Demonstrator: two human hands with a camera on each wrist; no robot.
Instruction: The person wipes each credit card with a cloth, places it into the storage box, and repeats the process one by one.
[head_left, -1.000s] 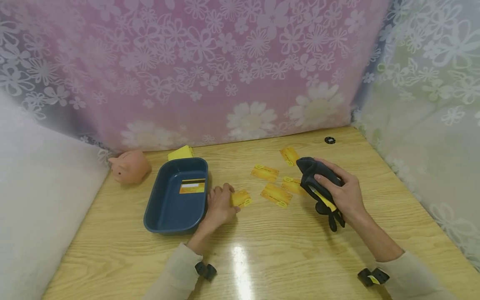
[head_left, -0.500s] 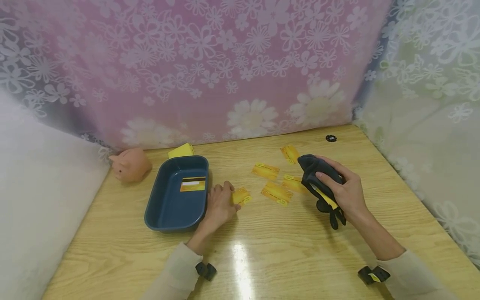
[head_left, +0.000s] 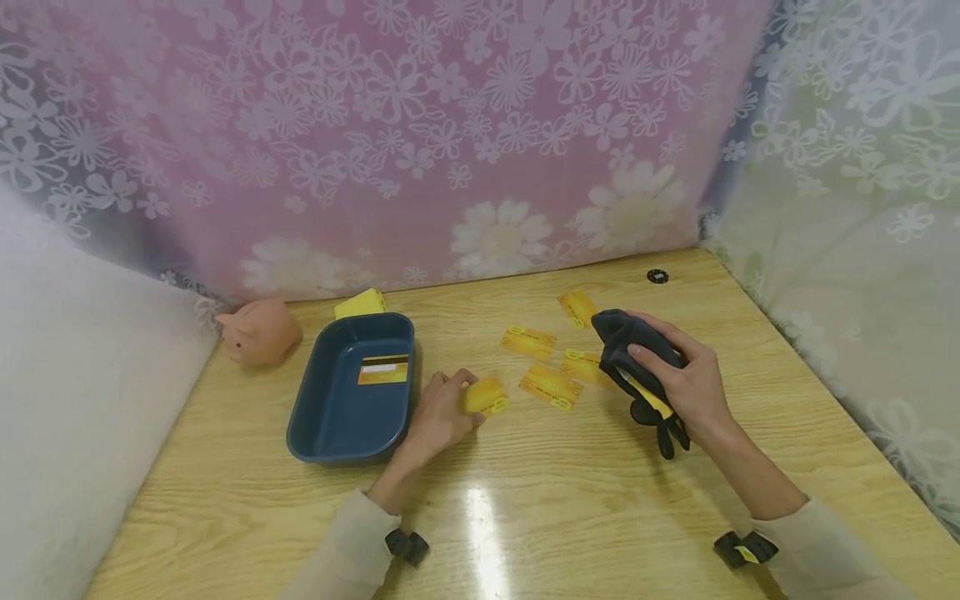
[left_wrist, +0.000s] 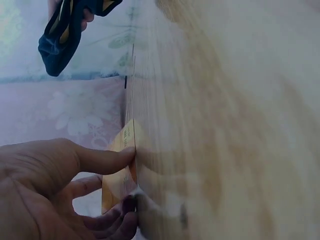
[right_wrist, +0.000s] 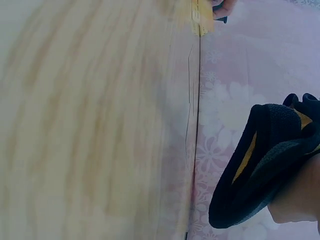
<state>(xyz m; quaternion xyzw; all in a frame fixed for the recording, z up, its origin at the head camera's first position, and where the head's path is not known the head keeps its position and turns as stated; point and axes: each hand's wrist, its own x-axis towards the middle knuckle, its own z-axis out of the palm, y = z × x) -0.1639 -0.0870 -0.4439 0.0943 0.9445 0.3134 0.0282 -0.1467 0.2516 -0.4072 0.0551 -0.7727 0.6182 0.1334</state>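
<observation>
Thumb and fingers of my left hand [head_left: 441, 414] pinch an orange-yellow card [head_left: 486, 397] just right of the blue tray. In the left wrist view that card [left_wrist: 120, 172] is tilted, its lower edge close to the tabletop. My right hand [head_left: 696, 387] grips a dark cloth pouch [head_left: 637, 350] above the table at the right. Something yellow shows in the pouch's opening; the rest of its contents is hidden. Between the hands lie several similar cards [head_left: 551, 386], one partly covered by the pouch.
The blue tray [head_left: 294, 429] at the left has one card [head_left: 383, 369] with a black stripe inside. Behind it is a yellow box-like item [head_left: 361, 303]. A pink piggy bank [head_left: 260, 332] stands at the far left, a black round chip [head_left: 657, 276] at the back right.
The card under my left hand has shifted slightly right and is now pinched, and the fingers have drawn in around it. The right hand and pouch have hardly moved.
</observation>
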